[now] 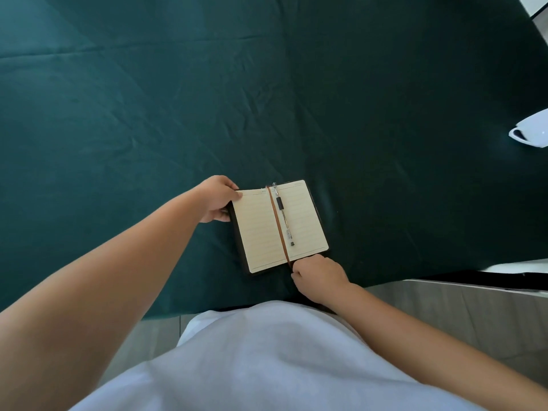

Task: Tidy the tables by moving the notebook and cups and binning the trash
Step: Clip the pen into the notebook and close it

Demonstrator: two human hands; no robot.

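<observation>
On the green-clothed desk (pixel 148 114) before us lies the open notebook (pixel 261 229), a pen (pixel 284 216) along its fold. Our left hand (pixel 218 200) pinches its far left corner; our right hand (pixel 318 277) curls its fingers at the near edge, gripping it.

A dark green cloth (pixel 178 114), creased in long folds, covered the table. Below its near edge lay pale grey wood-grain flooring (pixel 462 315). Daylight fell brighter from the left.
</observation>
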